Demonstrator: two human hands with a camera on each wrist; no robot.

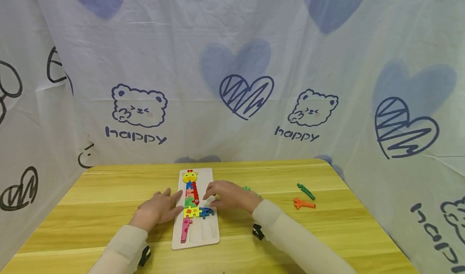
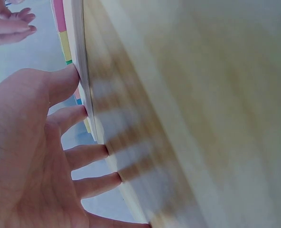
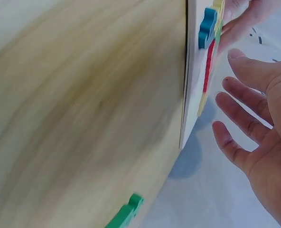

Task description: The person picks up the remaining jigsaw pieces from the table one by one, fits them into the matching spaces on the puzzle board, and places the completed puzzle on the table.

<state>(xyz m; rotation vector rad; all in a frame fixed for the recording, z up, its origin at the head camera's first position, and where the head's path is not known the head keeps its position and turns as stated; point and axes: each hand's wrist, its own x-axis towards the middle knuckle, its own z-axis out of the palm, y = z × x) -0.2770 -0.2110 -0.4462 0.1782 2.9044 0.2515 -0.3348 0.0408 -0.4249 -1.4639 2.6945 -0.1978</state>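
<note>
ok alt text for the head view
A person's left hand and right hand flank a partly filled giraffe puzzle board on a wooden table. A loose green piece and orange piece lie to the right; a bear-print curtain hangs behind.

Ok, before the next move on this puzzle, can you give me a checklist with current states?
1. Left hand touching the board: ok, at its left edge.
2. Right hand free: ok, it holds nothing.
3. Pink leg on the board: ok, lower left.
4. All recesses filled: not ok, bare recesses show beside the pink leg.
5. All pieces on the board: not ok, the orange piece and dark green piece lie apart, to its right.
6. Full shape of the green piece behind the right hand: cannot tell, partly hidden.
</note>
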